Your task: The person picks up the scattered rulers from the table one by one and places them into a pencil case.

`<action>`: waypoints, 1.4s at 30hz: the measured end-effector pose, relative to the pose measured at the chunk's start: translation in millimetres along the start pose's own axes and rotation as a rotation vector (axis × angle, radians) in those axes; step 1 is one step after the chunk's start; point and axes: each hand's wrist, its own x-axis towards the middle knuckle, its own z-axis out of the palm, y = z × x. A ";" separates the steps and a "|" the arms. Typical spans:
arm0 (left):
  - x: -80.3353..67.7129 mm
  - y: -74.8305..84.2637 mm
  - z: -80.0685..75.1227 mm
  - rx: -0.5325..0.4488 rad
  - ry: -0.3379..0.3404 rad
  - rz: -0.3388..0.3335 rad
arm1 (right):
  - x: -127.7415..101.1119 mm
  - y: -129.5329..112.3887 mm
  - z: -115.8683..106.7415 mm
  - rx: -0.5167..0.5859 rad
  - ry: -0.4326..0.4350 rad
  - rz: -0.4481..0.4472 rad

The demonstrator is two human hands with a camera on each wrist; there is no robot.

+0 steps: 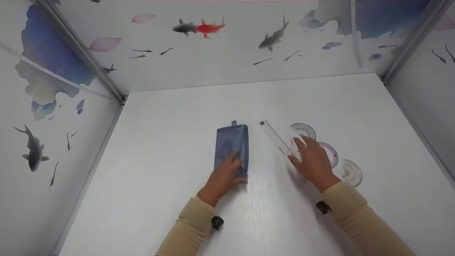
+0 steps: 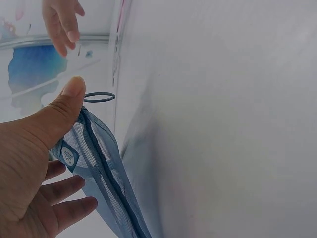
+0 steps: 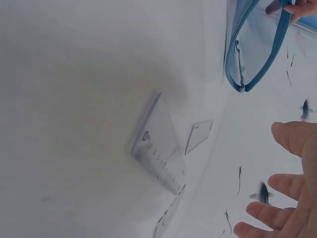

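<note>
While left grip (image 1: pixel 223 176) pinched blue mesh zip pouch (image 1: pixel 227 140) at center of head frame, right grip (image 1: pixel 314 160), loosely spread, empty, hovered over set square (image 3: pixel 159 148), right of center.

**Mostly mesh cloth and clear plastic**

We read the pouch (image 1: pixel 227 140) as thin blue mesh cloth, semi-sheer; its zip strip (image 2: pixel 106 171) looks denser, more matt. Label (image 2: pixel 68 154): smooth. Ring pull (image 2: pixel 99 101): smooth, cord or rubber, we can't tell which. Ruler (image 1: pixel 273 137): clear plastic, smooth, printed. Protractors (image 1: pixel 352 173): same clear plastic, glossy. Tabletop (image 1: pixel 170 160): white, smooth, semi-gloss, faint wood-like grain in the glare. Wall panels (image 1: pixel 231 64): smooth, printed. Corner rails (image 1: pixel 412 42): grey, metal-looking. Sleeves (image 1: pixel 193 213): matt beige cloth.
</note>
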 end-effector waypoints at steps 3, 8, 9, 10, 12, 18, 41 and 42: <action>0.3 0.0 0.5 -0.013 -0.006 0.003 | -3.9 5.5 -2.7 -0.002 0.006 0.003; 1.0 -0.5 2.1 -0.010 -0.009 0.001 | -11.1 14.8 -8.1 -0.012 0.001 0.031; 1.0 -0.6 2.5 -0.007 -0.010 0.001 | -12.8 16.7 -9.1 -0.013 -0.001 0.038; 1.1 -0.6 2.8 -0.003 -0.010 0.000 | -14.5 18.7 -9.9 -0.013 -0.005 0.049; 0.9 -0.8 3.5 -0.005 -0.012 -0.001 | -17.9 22.6 -11.4 -0.016 -0.016 0.073; 0.5 -0.9 4.5 -0.012 -0.010 0.004 | -27.3 35.4 -16.6 0.009 -0.059 0.150; 1.7 -1.2 3.8 0.000 -0.015 -0.023 | -50.0 78.1 -26.4 0.017 -0.122 0.266; 1.8 -1.2 3.8 -0.001 -0.014 -0.023 | -50.4 79.3 -26.7 0.013 -0.126 0.268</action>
